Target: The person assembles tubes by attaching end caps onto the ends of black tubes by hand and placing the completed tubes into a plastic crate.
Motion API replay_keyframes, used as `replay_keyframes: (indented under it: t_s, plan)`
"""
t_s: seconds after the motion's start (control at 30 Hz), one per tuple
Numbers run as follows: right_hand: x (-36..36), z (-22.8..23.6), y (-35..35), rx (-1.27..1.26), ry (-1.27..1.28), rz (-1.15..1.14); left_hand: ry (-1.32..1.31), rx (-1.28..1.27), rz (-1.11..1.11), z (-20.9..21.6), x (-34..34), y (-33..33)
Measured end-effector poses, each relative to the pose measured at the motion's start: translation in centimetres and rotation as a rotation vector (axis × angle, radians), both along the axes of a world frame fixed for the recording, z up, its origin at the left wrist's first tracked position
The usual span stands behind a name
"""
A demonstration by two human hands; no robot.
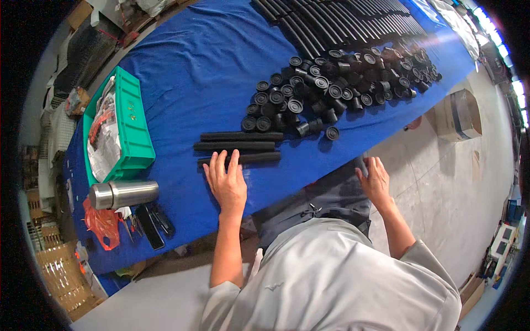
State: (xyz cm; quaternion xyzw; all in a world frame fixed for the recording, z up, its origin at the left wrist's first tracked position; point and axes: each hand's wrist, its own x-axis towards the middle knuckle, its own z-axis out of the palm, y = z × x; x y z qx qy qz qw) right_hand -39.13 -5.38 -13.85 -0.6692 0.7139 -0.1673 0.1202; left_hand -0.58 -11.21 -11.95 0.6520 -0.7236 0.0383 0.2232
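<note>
My left hand (227, 185) lies on the blue-covered table with its fingers spread, the fingertips at the nearest black tube (259, 158). Two more short black tubes, a middle tube (237, 146) and a far tube (243, 136), lie roughly parallel just beyond it. Off the table's front edge, my right hand (376, 182) is beside my dark-trousered leg, thumb apart from the loosely bent fingers. No object shows clearly in it. A large heap of round black caps (335, 91) spreads over the table ahead and to the right of the tubes.
Rows of long black tubes (342, 25) cover the table's far side. At the left stand a green crate (132, 118) and a steel flask (132, 193), near a phone (149, 227) and a red plastic bag (102, 226). A cardboard box (459, 115) sits on the floor at right.
</note>
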Motion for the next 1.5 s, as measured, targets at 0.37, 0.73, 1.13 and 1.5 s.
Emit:
replay_keyframes:
  t_s: [0.37,0.73,1.13,1.5]
  plan:
    - [-5.7,-5.5,1.2,0.150,-0.275,0.145,-0.009,-0.050,-0.011,-0.5,0.2,-0.1]
    - [-5.9,3.2,13.1,0.977,-0.345,0.550,-0.020,-0.061,-0.021,0.0,0.0,-0.4]
    - [-9.0,-3.2,15.7,0.924,-1.016,-0.260,0.044,-0.072,-0.004,-0.2,-0.5,0.1]
    - [-4.5,0.1,7.7,0.489,-0.787,-0.140,0.071,-0.088,-0.033,-0.3,0.4,-0.6]
